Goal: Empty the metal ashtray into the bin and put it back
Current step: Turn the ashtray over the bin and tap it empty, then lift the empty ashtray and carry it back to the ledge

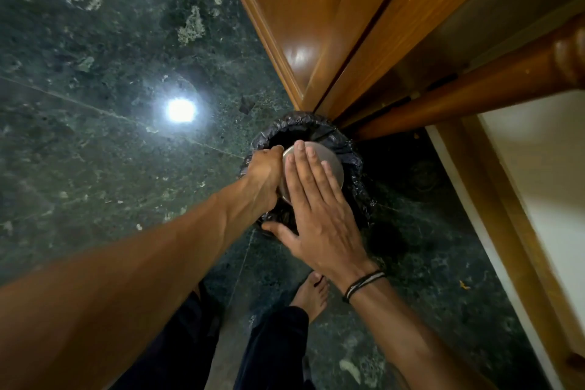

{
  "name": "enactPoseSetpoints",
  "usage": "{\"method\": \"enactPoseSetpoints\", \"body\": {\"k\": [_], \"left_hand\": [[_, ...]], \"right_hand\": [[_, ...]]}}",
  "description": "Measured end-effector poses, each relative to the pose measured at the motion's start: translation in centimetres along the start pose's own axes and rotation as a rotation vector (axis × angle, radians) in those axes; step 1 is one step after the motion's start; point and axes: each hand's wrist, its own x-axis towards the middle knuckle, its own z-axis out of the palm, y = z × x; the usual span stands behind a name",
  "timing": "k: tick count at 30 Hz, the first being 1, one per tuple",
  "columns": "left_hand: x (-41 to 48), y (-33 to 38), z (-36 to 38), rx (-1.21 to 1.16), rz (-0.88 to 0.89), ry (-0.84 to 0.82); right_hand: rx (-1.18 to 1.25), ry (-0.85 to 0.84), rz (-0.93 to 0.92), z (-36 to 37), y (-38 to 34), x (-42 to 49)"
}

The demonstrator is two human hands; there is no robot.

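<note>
The ashtray (329, 165) is gripped at its edge by the left hand (264, 174), upturned over the bin (354, 152). The right hand (319, 218) is laid flat and unclenched on its base.

Dim overall. Overhead lamp glare (180, 110) blown out on the glossy dark floor (95, 57), left of centre; softer sheen on the wood panel (300, 54) above. Deep shadow lower right. Strong wide-angle bending at the edges (forearms stretched); slight softness throughout.

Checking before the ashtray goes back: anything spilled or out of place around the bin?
Small orange scraps lie on the floor right of the bin, one near the white ledge. The ashtray is upturned over the bin, as expected; no spill shows beside it.
</note>
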Motion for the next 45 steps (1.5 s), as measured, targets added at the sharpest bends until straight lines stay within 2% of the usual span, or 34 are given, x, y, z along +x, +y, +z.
{"method": "enactPoseSetpoints", "body": {"k": [7, 14, 17, 18, 20, 22, 23, 24, 25, 27, 29, 32, 34, 36, 39, 45], "left_hand": [[-0.9, 1.5, -0.1, -0.088, -0.021, 0.009], [-4.1, 1.6, -1.5, 0.009, -0.026, 0.029], [-6.0, 2.9, -1.4, -0.017, 0.007, 0.045], [-10.8, 5.5, -1.4, 0.023, 0.047, 0.014], [-11.9, 6.6, -1.5, 0.063, 0.085, 0.034], [-11.5, 7.0, -1.6, 0.083, 0.079, 0.061], [-16.2, 9.2, -2.2, 0.094, 0.089, 0.055], [-17.7, 9.2, -2.5, 0.096, 0.106, 0.028], [-18.2, 8.7, -2.5, 0.088, 0.128, -0.018], [-18.0, 8.1, -1.9, 0.082, 0.128, -0.074], [-17.1, 7.1, -1.3, 0.022, 0.098, -0.021], [-18.2, 6.2, -1.8, -0.028, 0.065, 0.022], [-17.9, 5.3, -2.8, -0.045, 0.054, 0.05], [-21.5, 6.0, -4.1, 0.006, 0.055, 0.031], [-31.3, 9.4, -6.2, 0.059, 0.2, -0.026], [-47.0, 16.7, -8.2, 0.185, 0.722, -0.21]], "right_hand": [[-0.019, -0.014, 0.016, 0.1, -0.7, -0.2], [-0.021, -0.089, 0.013, -3.2, -0.6, -1.5], [0.063, 0.177, 0.126, -4.6, -1.4, -1.6], [0.048, 0.242, 0.146, -9.2, -1.8, -2.5], [0.003, 0.099, 0.116, -10.2, -2.4, -2.5], [-0.012, 0.083, 0.097, -9.9, -2.1, -2.2], [-0.034, 0.091, 0.131, -15.2, -2.5, -2.9], [-0.038, 0.068, 0.119, -16.8, -2.7, -3.3], [-0.05, 0.026, 0.121, -16.6, -2.9, -3.7], [-0.008, 0.077, 0.084, -16.6, -2.4, -4.2], [0.018, 0.058, 0.103, -16.8, -2.1, -5.1], [0.213, 0.0, 0.242, -17.3, -4.0, -7.3], [0.434, -0.005, 0.407, -17.5, -4.7, -7.8], [0.621, 0.065, 0.59, -21.1, -6.1, -8.6], [0.934, 0.169, 0.805, -30.4, -9.6, -9.0], [1.361, 0.261, 0.958, -47.5, -11.5, -7.2]]}}
